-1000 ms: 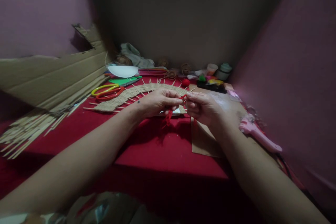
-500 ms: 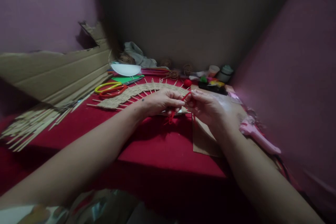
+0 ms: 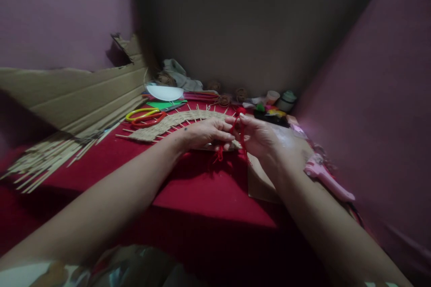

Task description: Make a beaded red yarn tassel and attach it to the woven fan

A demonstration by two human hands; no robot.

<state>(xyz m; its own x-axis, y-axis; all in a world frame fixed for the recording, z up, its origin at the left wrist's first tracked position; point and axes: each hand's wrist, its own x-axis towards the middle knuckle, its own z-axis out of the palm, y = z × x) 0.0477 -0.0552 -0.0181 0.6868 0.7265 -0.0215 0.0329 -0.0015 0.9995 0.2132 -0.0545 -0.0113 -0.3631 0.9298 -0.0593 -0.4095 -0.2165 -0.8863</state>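
At the far left, sticks (image 3: 43, 168) lie in a loose bundle on the red-covered table (image 3: 198, 193), their near ends fanned out. Behind them, cardboard (image 3: 84, 94) with a torn upper edge leans along the wall. Next come the scissors (image 3: 145, 119), one handle loop yellow and the other red-orange, blades pointing away to the right. Their blades reach over a green sheet (image 3: 152, 105), and a white plate (image 3: 164, 93) sits just behind it. A pale cloth (image 3: 183, 78) is heaped farther back.

The woven strip (image 3: 146, 133) curves across the middle, thin stick ends poking from both its edges; the hands cover part of it. Above it, the left hand (image 3: 210, 133) pinches red yarn (image 3: 242, 134) between thumb and fingers, and a small tangle hangs below. The yarn runs up to the right hand (image 3: 259, 136), whose thumb and forefinger grip it at the top, with a strand falling beside the palm. The two hands are close together.

Just beyond is a red ball (image 3: 240, 110), then a cup (image 3: 272, 97) and a jar (image 3: 287, 101). A brown board (image 3: 261, 184) lies beneath the right forearm, and a pink glue gun (image 3: 330, 178) is at far right.
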